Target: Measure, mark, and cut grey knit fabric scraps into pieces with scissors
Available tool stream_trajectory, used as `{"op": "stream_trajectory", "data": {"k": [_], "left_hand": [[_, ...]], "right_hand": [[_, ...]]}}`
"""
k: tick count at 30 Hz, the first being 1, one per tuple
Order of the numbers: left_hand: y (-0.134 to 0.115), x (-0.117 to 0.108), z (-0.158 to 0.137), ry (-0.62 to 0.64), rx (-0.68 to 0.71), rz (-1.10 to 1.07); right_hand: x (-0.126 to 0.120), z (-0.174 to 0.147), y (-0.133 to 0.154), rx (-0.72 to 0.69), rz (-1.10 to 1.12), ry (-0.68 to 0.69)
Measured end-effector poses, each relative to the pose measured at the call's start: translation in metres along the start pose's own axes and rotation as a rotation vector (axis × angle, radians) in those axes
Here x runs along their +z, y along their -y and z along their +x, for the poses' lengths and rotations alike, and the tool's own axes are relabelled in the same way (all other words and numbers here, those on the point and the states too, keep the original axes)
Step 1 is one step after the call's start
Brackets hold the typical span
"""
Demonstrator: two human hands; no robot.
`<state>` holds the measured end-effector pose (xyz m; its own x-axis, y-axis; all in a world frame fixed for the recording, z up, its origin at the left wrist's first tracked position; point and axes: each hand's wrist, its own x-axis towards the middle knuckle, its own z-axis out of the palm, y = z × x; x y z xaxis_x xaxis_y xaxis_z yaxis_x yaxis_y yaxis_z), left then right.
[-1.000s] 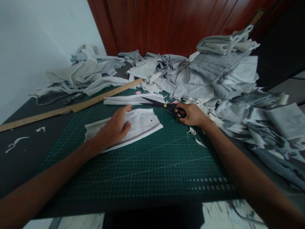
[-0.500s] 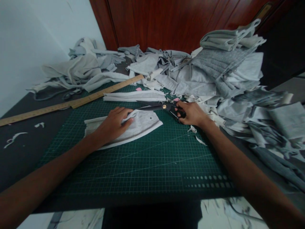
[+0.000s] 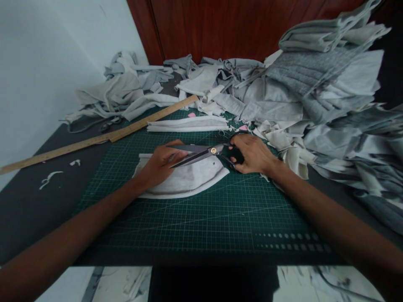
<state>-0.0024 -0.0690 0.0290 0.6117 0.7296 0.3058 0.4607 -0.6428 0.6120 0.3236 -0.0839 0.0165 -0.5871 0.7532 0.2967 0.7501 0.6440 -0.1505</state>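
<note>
A pale grey fabric piece (image 3: pixel 192 178) with a rolled lower edge lies on the green cutting mat (image 3: pixel 201 226). My left hand (image 3: pixel 160 163) is at its upper left, thumb and fingers closed on the cloth; the fingertips are partly hidden behind the blades. In my right hand (image 3: pixel 253 153) are black-handled scissors (image 3: pixel 213 150), fingers through the loops. Their blades are parted and point left, over the fabric and close to my left fingers. Just beyond lies a narrow folded fabric strip (image 3: pixel 189 124).
A wooden ruler (image 3: pixel 135 127) runs diagonally across the mat's far left part. Heaped grey and cream fabric (image 3: pixel 204 79) lines the back, and a tall folded stack (image 3: pixel 315 75) rises at the right. Small scraps (image 3: pixel 50 178) and pink bits (image 3: pixel 191 115) are scattered around.
The scissors have opened wider and now tilt down to the left over the fabric. My left fingers have drawn together on the cloth's upper edge. The camera view has shifted slightly.
</note>
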Motion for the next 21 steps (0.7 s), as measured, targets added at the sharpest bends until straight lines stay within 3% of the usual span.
{"op": "stream_trajectory", "data": {"k": [7, 17, 21], "left_hand": [[0.005, 0.005, 0.001, -0.126, 0.228, -0.048], [0.011, 0.009, -0.008, -0.099, 0.21, 0.111], [0.005, 0.006, -0.007, -0.044, 0.121, 0.14]], "right_hand": [[0.001, -0.001, -0.003, 0.013, 0.017, -0.016], [0.002, -0.004, -0.007, 0.064, 0.042, -0.032], [0.003, -0.003, -0.008, 0.069, 0.046, -0.007]]}}
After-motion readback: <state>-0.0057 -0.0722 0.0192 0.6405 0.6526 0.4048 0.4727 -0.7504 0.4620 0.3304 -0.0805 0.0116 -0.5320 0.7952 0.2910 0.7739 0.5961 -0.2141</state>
